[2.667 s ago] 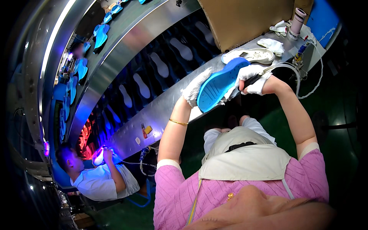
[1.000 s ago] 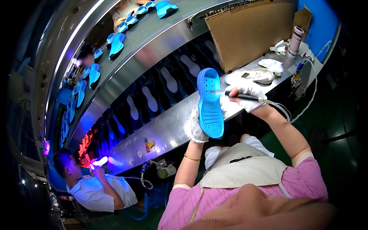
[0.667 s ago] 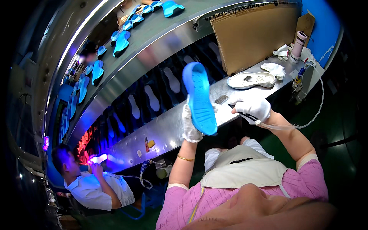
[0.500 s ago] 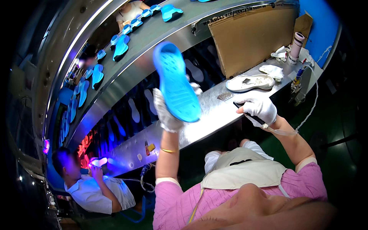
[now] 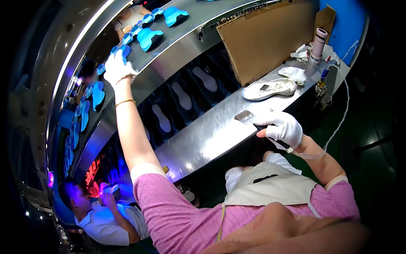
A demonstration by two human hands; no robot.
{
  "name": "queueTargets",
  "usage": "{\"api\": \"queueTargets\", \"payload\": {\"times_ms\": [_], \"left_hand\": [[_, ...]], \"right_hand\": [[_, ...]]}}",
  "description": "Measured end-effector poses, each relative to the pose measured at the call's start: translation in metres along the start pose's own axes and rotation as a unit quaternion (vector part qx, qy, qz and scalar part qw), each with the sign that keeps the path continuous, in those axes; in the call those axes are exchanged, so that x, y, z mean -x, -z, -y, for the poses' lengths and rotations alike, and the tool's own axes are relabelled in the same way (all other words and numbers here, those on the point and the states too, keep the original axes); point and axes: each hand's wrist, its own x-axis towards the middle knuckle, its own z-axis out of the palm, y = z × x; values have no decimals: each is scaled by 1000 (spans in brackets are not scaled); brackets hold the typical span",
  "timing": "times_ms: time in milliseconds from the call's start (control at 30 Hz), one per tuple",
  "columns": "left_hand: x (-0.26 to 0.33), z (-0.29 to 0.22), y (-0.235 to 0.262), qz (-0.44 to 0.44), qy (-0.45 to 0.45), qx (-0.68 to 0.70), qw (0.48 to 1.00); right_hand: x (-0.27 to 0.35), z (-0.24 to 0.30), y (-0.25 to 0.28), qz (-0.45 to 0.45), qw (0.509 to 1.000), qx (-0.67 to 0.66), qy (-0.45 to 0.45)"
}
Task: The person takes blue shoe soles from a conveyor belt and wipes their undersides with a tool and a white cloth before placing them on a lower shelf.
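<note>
My left arm stretches out over the conveyor belt. At its end my left hand (image 5: 118, 70), in a white glove, closes on a blue shoe sole (image 5: 124, 50); the hand covers most of the sole. A second blue sole (image 5: 148, 39) lies on the belt just right of it. My right hand (image 5: 286, 127), in a white glove with bare fingertips, is closed round a slim black pen-like tool (image 5: 259, 126) above the bench's front edge. A clear hose (image 5: 311, 155) runs from the tool's back end past my wrist.
A white shoe (image 5: 270, 89) stands on the metal bench (image 5: 207, 135), with a small brown patterned piece (image 5: 244, 116) nearby. Cardboard (image 5: 266, 42) leans behind. The belt (image 5: 182, 31) carries several blue soles and small blue parts. A co-worker (image 5: 108, 216) handles a piece at lower left.
My left hand has moved from above the bench, where it held up a blue sole, left and away to the belt. Another sole now lies there. My right hand has hardly moved.
</note>
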Motion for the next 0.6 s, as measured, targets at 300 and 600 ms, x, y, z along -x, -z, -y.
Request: {"api": "queueTargets", "payload": {"times_ms": [300,600], "left_hand": [[17,140,-49,212,240,329,888],[13,78,-17,198,28,222,954]], "right_hand": [[-10,-2,-3,74,989,-101,-85],[1,18,-4,-59,981,62,173]]}}
